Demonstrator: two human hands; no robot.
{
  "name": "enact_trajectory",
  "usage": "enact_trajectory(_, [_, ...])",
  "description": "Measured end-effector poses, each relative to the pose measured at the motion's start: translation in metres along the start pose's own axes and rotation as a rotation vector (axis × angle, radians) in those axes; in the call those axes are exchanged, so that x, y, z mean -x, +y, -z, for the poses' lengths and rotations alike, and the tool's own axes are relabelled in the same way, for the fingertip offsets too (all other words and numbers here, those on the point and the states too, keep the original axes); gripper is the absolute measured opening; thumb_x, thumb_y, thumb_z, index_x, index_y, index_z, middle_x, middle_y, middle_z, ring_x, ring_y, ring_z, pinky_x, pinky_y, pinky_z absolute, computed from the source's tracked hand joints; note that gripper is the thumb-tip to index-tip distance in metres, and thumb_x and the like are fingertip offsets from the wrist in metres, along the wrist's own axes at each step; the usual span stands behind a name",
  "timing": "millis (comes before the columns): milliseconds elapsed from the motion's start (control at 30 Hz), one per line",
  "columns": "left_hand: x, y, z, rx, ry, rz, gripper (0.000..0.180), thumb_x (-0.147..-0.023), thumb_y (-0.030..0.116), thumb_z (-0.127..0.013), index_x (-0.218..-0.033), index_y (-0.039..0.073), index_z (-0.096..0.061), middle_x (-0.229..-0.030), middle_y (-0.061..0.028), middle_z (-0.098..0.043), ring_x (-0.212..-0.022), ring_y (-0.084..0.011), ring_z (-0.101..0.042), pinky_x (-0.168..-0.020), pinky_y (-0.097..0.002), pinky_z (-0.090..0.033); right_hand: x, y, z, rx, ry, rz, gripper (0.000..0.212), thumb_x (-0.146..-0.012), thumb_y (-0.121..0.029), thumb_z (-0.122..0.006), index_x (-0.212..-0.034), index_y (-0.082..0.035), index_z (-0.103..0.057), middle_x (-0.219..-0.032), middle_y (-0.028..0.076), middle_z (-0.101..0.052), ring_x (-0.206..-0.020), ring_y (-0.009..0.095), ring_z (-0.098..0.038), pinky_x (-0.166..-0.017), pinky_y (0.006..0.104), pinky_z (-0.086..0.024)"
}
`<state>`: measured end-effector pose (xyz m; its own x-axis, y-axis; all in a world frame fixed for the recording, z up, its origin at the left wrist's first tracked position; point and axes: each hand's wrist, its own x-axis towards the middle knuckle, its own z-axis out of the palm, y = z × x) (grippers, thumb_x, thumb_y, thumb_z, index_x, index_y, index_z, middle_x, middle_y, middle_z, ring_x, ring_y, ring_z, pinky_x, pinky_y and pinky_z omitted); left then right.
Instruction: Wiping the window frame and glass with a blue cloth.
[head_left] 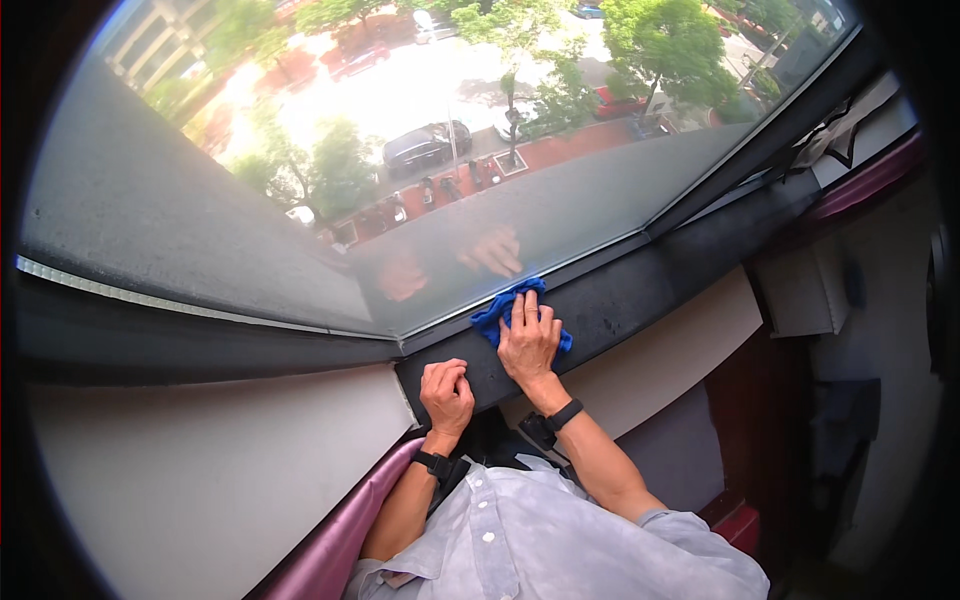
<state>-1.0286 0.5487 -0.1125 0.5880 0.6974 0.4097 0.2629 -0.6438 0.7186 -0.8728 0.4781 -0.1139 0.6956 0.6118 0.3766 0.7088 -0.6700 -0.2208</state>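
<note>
A crumpled blue cloth (pixel 494 318) lies on the dark window sill (pixel 622 305), against the foot of the window glass (pixel 590 195). My right hand (pixel 530 340) presses down on it from above, with the fingers stretched toward the pane and cloth showing on both sides. To the left, my left hand (pixel 447 396) rests on the near edge of the sill with its fingers curled in. Nothing shows in that hand, and it is apart from the cloth. Faint reflections of both hands appear in the glass.
Dark frame bars (pixel 402 346) meet at a corner left of the cloth. A white panel (pixel 210 470) and a pink curtain (pixel 345 520) are at the left. Another curtain (pixel 870 185) hangs at the right. Beyond the glass, far below, are trees and parked cars.
</note>
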Motion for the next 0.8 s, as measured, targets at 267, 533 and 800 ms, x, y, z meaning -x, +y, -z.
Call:
enact_trajectory(267, [0.022, -0.019, 0.024, -0.035, 0.160, 0.109, 0.011, -0.072, -0.010, -0.052, -0.073, 0.001, -0.052, -0.081, -0.0133, -0.057, -0.079, -0.0330, -0.054, -0.073, -0.0415, -0.046, 0.034, -0.090, -0.009, -0.329, -0.059, 0.432, 0.048, -0.079, -0.025, -0.062, -0.121, -0.001, -0.067, -0.127, 0.014, -0.063, -0.091, 0.026, -0.058, -0.070, 0.0399, -0.041])
enact_trajectory(533, [0.021, -0.016, 0.018, -0.007, 0.170, 0.137, 0.009, -0.081, -0.006, -0.050, -0.084, 0.001, -0.046, -0.088, -0.0185, -0.052, -0.081, -0.0357, -0.052, -0.073, -0.0443, -0.044, 0.012, -0.080, -0.017, -0.502, -0.173, 0.730, 0.046, -0.081, -0.026, -0.063, -0.119, -0.002, -0.067, -0.128, 0.009, -0.063, -0.095, 0.021, -0.058, -0.072, 0.0375, -0.043])
enact_trajectory(800, [0.021, -0.021, 0.018, 0.010, 0.095, 0.172, 0.011, -0.077, -0.008, -0.049, -0.082, 0.001, -0.045, -0.082, -0.0173, -0.048, -0.075, -0.0362, -0.050, -0.066, -0.0434, -0.042, 0.003, -0.071, -0.012, -0.443, -0.224, 0.800, 0.039, -0.083, -0.025, -0.063, -0.118, -0.009, -0.068, -0.133, 0.004, -0.061, -0.092, 0.018, -0.056, -0.068, 0.0359, -0.043])
